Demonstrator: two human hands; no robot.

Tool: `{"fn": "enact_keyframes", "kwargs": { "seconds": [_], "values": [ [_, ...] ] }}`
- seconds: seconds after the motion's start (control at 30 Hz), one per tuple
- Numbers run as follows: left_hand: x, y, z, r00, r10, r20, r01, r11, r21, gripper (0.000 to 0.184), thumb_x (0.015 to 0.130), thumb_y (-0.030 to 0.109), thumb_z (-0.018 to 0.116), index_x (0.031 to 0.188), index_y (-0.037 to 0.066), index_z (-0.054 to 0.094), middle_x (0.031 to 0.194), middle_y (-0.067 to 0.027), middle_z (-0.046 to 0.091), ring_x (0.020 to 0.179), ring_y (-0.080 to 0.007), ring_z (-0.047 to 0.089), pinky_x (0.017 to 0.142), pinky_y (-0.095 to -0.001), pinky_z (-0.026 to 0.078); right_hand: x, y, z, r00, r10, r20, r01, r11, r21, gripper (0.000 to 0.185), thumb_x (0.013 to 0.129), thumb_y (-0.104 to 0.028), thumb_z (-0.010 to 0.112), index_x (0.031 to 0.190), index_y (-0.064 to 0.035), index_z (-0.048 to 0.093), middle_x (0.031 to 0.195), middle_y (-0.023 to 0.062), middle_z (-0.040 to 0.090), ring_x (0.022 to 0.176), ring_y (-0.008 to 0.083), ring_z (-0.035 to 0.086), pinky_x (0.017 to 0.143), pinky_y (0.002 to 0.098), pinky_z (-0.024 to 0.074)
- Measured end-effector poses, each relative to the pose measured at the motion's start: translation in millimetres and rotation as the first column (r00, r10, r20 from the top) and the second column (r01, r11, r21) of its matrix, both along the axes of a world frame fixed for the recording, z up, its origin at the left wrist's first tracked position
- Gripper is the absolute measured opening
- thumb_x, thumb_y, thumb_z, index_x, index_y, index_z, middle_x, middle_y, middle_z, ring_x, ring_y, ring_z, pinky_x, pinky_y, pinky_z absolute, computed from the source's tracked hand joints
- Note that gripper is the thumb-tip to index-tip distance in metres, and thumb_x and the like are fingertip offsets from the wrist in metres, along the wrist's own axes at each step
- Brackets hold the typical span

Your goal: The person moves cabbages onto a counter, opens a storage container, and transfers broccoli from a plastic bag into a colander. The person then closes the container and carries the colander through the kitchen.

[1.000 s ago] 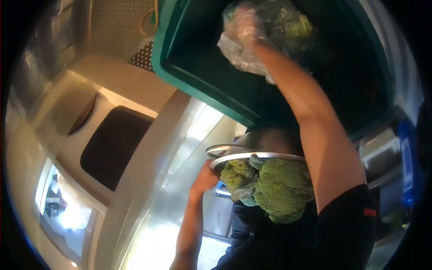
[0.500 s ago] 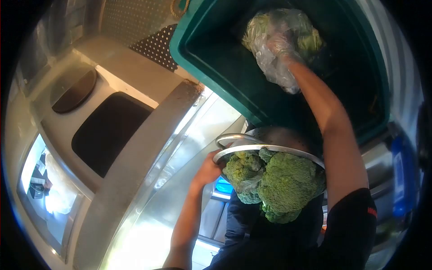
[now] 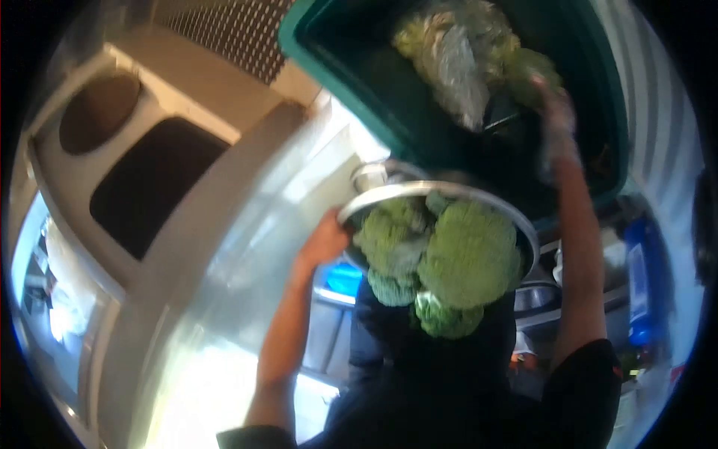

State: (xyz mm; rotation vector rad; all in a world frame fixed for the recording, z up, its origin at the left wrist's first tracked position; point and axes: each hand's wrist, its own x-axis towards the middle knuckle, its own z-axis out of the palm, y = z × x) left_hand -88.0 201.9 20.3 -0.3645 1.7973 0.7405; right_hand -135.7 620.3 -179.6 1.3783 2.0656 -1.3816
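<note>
My left hand (image 3: 327, 238) is closed on the left rim of a metal colander (image 3: 529, 238), below its loop handle. Large heads of broccoli (image 3: 470, 254) fill the colander. Inside a deep green bin (image 3: 351, 78), my right hand (image 3: 557, 112), in a clear glove, has its fingers on a round green broccoli head (image 3: 529, 73). Motion blurs that hand. Beside it in the bin lies a clear plastic bag (image 3: 458, 71) with green pieces in or under it.
At the left is a pale counter with a dark rectangular opening (image 3: 157, 183) and a dark round disc (image 3: 99, 112). A perforated panel (image 3: 239, 34) stands behind it. A blue object (image 3: 638, 280) and shelves are at the right.
My right hand has let go of the plastic bag and moved right onto a broccoli head. The colander now faces the camera more, with my left hand still on its rim.
</note>
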Motion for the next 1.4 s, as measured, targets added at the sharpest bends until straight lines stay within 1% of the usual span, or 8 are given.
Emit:
{"fn": "enact_keyframes", "kwargs": {
  "seconds": [0.07, 0.13, 0.23, 0.33, 0.57, 0.8, 0.97, 1.4],
  "values": [
    [6, -23, -22, 0.977, -0.210, 0.019, 0.211, 0.977, -0.015, 0.039, 0.068, 0.007, 0.054, 0.102, -0.011, 0.053, 0.106, -0.0285, 0.055, 0.101, -0.0324, 0.054, 0.084, -0.0408, 0.043, 42, 60, 20, 0.482, 0.831, 0.278, -0.840, 0.349, 0.415, 0.046, 0.082, -0.027, 0.062, 0.118, -0.0002, 0.054, 0.119, 0.0145, 0.055, 0.107, 0.0284, 0.054, 0.094, 0.0355, 0.0403],
    [-16, -5, -2, 0.993, -0.060, 0.106, 0.053, 0.996, 0.070, 0.029, 0.066, 0.004, 0.054, 0.091, -0.011, 0.058, 0.084, -0.0222, 0.062, 0.081, -0.0255, 0.059, 0.072, -0.0374, 0.046, 48, 35, 109, 0.933, -0.322, -0.159, 0.237, 0.885, -0.400, 0.042, 0.084, -0.018, 0.057, 0.122, -0.0016, 0.051, 0.121, 0.0186, 0.053, 0.112, 0.0294, 0.051, 0.097, 0.0363, 0.0382],
    [-9, -3, -14, 0.987, 0.057, -0.151, -0.026, 0.980, 0.198, 0.029, 0.066, 0.003, 0.053, 0.090, -0.010, 0.060, 0.075, -0.0187, 0.063, 0.073, -0.0230, 0.061, 0.067, -0.0356, 0.047, 113, 114, 160, 0.366, 0.871, 0.327, -0.824, 0.140, 0.549, 0.050, 0.088, -0.019, 0.050, 0.134, -0.0057, 0.037, 0.135, 0.0083, 0.043, 0.123, 0.0263, 0.041, 0.105, 0.0348, 0.0315],
    [-9, -12, -28, 0.996, -0.067, 0.056, 0.057, 0.986, 0.160, 0.029, 0.066, 0.002, 0.051, 0.090, -0.009, 0.062, 0.079, -0.0212, 0.065, 0.076, -0.0244, 0.062, 0.070, -0.0356, 0.048, 137, 83, 260, 0.982, 0.093, -0.167, -0.109, 0.990, -0.089, 0.048, 0.087, -0.018, 0.050, 0.132, -0.0055, 0.039, 0.136, 0.0102, 0.041, 0.123, 0.0257, 0.040, 0.103, 0.0350, 0.0322],
    [-24, -3, -8, 0.996, -0.091, -0.003, 0.090, 0.976, 0.198, 0.028, 0.067, 0.002, 0.050, 0.089, -0.010, 0.062, 0.080, -0.0218, 0.064, 0.078, -0.0260, 0.062, 0.072, -0.0360, 0.047, 142, -91, 360, 0.878, 0.043, -0.476, -0.343, 0.751, -0.564, 0.048, 0.079, -0.016, 0.066, 0.123, -0.0055, 0.050, 0.131, 0.0152, 0.044, 0.117, 0.0285, 0.046, 0.096, 0.0394, 0.0396],
    [-15, -5, -20, 0.989, -0.129, -0.070, 0.131, 0.991, 0.015, 0.025, 0.064, 0.004, 0.054, 0.085, -0.007, 0.061, 0.071, -0.0145, 0.062, 0.069, -0.0211, 0.058, 0.066, -0.0328, 0.045, 128, -185, 355, 0.608, 0.704, -0.367, -0.639, 0.708, 0.301, 0.059, 0.064, -0.017, 0.076, 0.119, -0.0138, 0.054, 0.127, 0.0201, 0.043, 0.117, 0.0362, 0.044, 0.093, 0.0456, 0.0403],
    [-6, -13, -33, 0.970, -0.171, -0.172, 0.174, 0.985, 0.003, 0.023, 0.070, 0.012, 0.052, 0.080, -0.008, 0.058, 0.074, -0.0215, 0.059, 0.075, -0.0376, 0.058, 0.071, -0.0426, 0.047, 120, -208, 324, 0.293, 0.911, -0.288, -0.864, 0.382, 0.329, 0.053, 0.068, -0.016, 0.070, 0.119, -0.0140, 0.055, 0.126, 0.0227, 0.044, 0.113, 0.0405, 0.047, 0.091, 0.0463, 0.0424],
    [-17, -11, -17, 0.974, -0.224, 0.028, 0.226, 0.971, -0.077, 0.024, 0.067, 0.009, 0.062, 0.081, -0.011, 0.058, 0.075, -0.0230, 0.056, 0.081, -0.0296, 0.056, 0.071, -0.0384, 0.044, 97, -102, 354, 0.372, 0.758, -0.537, -0.646, 0.626, 0.437, 0.028, 0.080, 0.000, 0.055, 0.108, -0.0007, 0.059, 0.108, 0.0207, 0.058, 0.097, 0.0335, 0.059, 0.085, 0.0390, 0.0484]
  ]
}}
